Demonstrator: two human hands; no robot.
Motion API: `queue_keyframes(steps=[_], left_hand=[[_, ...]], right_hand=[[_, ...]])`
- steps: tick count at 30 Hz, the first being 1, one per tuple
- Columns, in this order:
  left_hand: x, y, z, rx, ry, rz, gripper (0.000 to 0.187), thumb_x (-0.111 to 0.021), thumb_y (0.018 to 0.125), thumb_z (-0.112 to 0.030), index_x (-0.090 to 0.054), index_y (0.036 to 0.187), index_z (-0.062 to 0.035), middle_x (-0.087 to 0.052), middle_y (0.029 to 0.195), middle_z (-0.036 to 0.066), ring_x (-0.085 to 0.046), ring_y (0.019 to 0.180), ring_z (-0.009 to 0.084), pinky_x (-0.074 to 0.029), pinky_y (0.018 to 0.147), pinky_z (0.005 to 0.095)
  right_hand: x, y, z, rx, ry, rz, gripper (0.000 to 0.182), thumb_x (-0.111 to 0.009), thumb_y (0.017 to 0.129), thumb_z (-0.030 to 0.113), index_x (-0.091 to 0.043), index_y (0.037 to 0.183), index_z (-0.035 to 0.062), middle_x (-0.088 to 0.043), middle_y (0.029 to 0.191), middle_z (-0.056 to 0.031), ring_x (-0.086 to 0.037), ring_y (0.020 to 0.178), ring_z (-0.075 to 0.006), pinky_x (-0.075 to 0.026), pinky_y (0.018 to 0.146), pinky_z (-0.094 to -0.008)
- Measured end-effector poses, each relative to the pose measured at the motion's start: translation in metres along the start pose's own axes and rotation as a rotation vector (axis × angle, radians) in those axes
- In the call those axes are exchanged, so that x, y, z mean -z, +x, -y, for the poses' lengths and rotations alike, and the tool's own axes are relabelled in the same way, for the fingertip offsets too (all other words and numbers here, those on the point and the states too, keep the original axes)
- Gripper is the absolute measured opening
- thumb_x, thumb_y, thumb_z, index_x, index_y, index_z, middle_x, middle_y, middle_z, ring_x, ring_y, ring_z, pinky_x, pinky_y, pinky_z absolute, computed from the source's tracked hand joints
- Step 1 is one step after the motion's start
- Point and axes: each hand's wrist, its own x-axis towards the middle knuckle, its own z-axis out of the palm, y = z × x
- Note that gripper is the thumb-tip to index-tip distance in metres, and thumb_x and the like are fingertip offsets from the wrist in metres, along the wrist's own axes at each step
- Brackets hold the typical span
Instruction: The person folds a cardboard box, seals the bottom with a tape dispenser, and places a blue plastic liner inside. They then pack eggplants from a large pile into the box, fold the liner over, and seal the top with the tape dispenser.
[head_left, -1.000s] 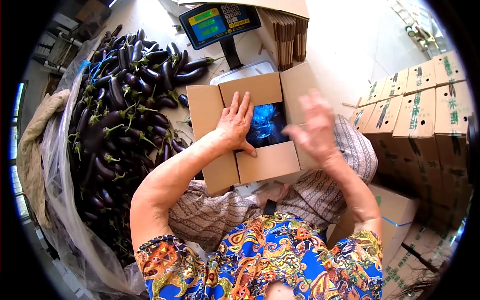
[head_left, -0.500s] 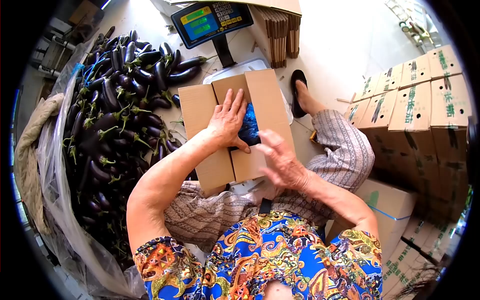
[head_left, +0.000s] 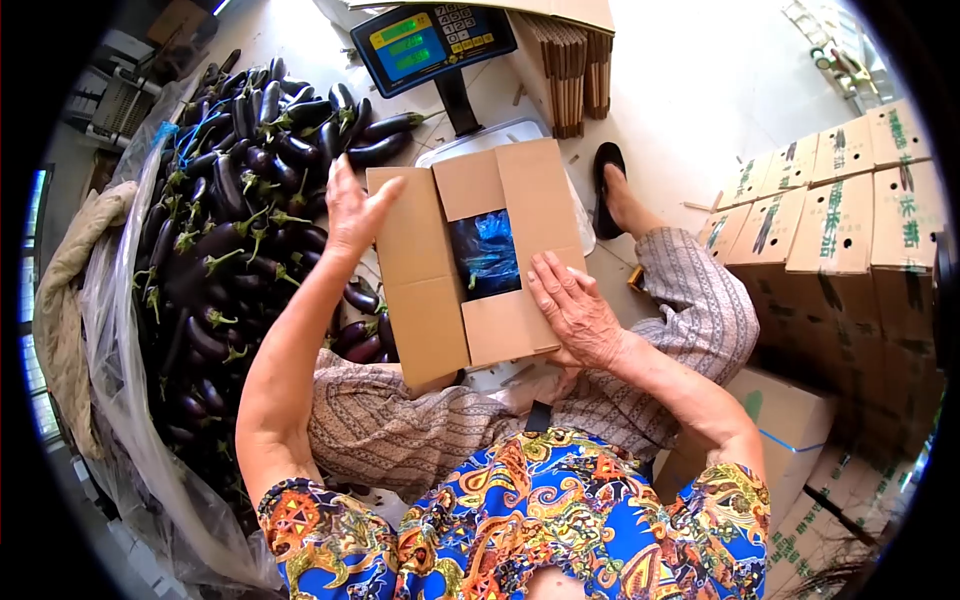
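In front of me a cardboard box (head_left: 425, 290) stands on a digital scale (head_left: 525, 128). Its two end flaps are folded inward, and the right side flap lies partly over the opening. Blue plastic film (head_left: 488, 250) shows through the gap, with a bit of green stem at its lower left. My right hand (head_left: 575, 312) lies flat on the right flap near its lower corner. At the outer edge of the left flap, my left hand (head_left: 358, 212) has its fingers stretched and thumb spread, holding nothing.
A large heap of eggplants (head_left: 225, 240) lies at my left inside clear plastic sheeting (head_left: 115, 350). The scale's display (head_left: 415, 48) rises behind the box, beside a stack of flattened cartons (head_left: 565, 75). Closed printed boxes (head_left: 830, 220) are stacked at the right.
My left hand has moved from the box's far inner flap to the left flap's outer edge. My right hand has come down onto the right flap, which has tipped inward.
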Motion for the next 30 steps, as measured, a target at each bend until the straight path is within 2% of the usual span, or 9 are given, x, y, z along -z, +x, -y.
queue_keyframes(steps=[2, 4, 5, 6, 8, 11, 12, 14, 30], left_hand=[[0.006, -0.004, 0.012, 0.465, -0.85, 0.448, 0.063, -0.069, 0.088, -0.03, -0.044, 0.134, 0.0054, -0.056, 0.129, 0.018, -0.055, 0.118, 0.0254, -0.044, 0.1, 0.0354], [0.015, -0.009, -0.02, 0.276, -0.972, 0.433, 0.044, -0.062, 0.092, -0.024, -0.052, 0.126, 0.0026, -0.061, 0.118, 0.01, -0.059, 0.105, 0.0175, -0.048, 0.09, 0.0301], [0.025, 0.001, -0.037, 0.298, -0.925, 0.526, 0.031, -0.057, 0.094, -0.018, -0.057, 0.121, -0.0008, -0.062, 0.111, 0.007, -0.058, 0.095, 0.0147, -0.049, 0.084, 0.0297], [0.01, 0.002, -0.04, 0.284, -1.018, 0.532, 0.039, -0.055, 0.096, -0.019, -0.049, 0.131, -0.0013, -0.061, 0.114, 0.008, -0.057, 0.102, 0.0158, -0.048, 0.089, 0.0296], [0.012, -0.004, -0.082, 0.215, -0.99, 0.469, 0.065, -0.057, 0.096, -0.033, -0.033, 0.145, 0.0005, -0.05, 0.136, 0.018, -0.047, 0.126, 0.0252, -0.037, 0.106, 0.0332], [-0.037, -0.009, -0.09, 0.028, -0.499, 0.415, 0.107, -0.054, 0.087, -0.065, -0.009, 0.151, 0.007, -0.008, 0.158, 0.03, -0.001, 0.149, 0.0399, -0.003, 0.119, 0.0477], [-0.048, -0.014, -0.089, -0.123, -0.355, 0.345, 0.104, -0.053, 0.087, -0.066, -0.013, 0.151, 0.0068, -0.013, 0.156, 0.031, -0.004, 0.148, 0.0433, -0.004, 0.118, 0.0531], [-0.063, -0.014, -0.074, -0.297, -0.138, 0.311, 0.104, -0.052, 0.087, -0.067, -0.017, 0.15, 0.0073, -0.016, 0.156, 0.031, -0.008, 0.147, 0.0441, -0.006, 0.118, 0.0514], [-0.076, -0.011, -0.071, -0.569, 0.125, 0.131, 0.082, -0.052, 0.091, -0.058, -0.032, 0.146, 0.0006, -0.032, 0.152, 0.023, -0.027, 0.143, 0.0375, -0.02, 0.114, 0.0484]], right_hand=[[0.002, 0.01, -0.003, -0.009, 0.054, -0.036, 0.104, -0.075, 0.064, 0.041, -0.031, 0.145, -0.0086, -0.029, 0.154, -0.0255, -0.023, 0.147, -0.0347, -0.02, 0.115, -0.0432], [0.003, 0.02, -0.002, -0.024, 0.12, -0.062, 0.103, -0.076, 0.065, 0.04, -0.031, 0.145, -0.0084, -0.029, 0.154, -0.0253, -0.024, 0.147, -0.0345, -0.02, 0.115, -0.0428], [0.0, 0.019, 0.0, -0.026, 0.134, -0.084, 0.104, -0.076, 0.065, 0.039, -0.031, 0.145, -0.0084, -0.029, 0.154, -0.0253, -0.024, 0.147, -0.0347, -0.021, 0.114, -0.0428], [-0.005, 0.017, -0.001, -0.022, 0.143, -0.105, 0.104, -0.077, 0.064, 0.039, -0.031, 0.145, -0.0083, -0.029, 0.154, -0.0253, -0.024, 0.147, -0.0348, -0.021, 0.114, -0.0428], [-0.005, 0.02, -0.005, -0.015, 0.149, -0.119, 0.104, -0.077, 0.064, 0.038, -0.032, 0.145, -0.0083, -0.029, 0.154, -0.0253, -0.024, 0.146, -0.0349, -0.021, 0.114, -0.0428], [-0.001, 0.021, -0.003, -0.029, 0.13, -0.076, 0.105, -0.078, 0.061, 0.039, -0.034, 0.144, -0.0081, -0.028, 0.154, -0.0252, -0.026, 0.146, -0.0342, -0.022, 0.113, -0.0429], [0.0, 0.022, -0.004, -0.025, 0.13, -0.077, 0.105, -0.079, 0.061, 0.039, -0.034, 0.143, -0.0081, -0.029, 0.154, -0.0251, -0.026, 0.146, -0.034, -0.023, 0.113, -0.0429], [-0.002, 0.021, -0.004, -0.026, 0.138, -0.084, 0.105, -0.079, 0.059, 0.038, -0.035, 0.143, -0.008, -0.029, 0.154, -0.0249, -0.027, 0.146, -0.0334, -0.023, 0.113, -0.0429], [-0.002, 0.027, -0.001, -0.035, 0.125, -0.072, 0.104, -0.078, 0.059, 0.037, -0.035, 0.142, -0.0091, -0.031, 0.152, -0.0255, -0.028, 0.144, -0.0349, -0.024, 0.112, -0.0443]])
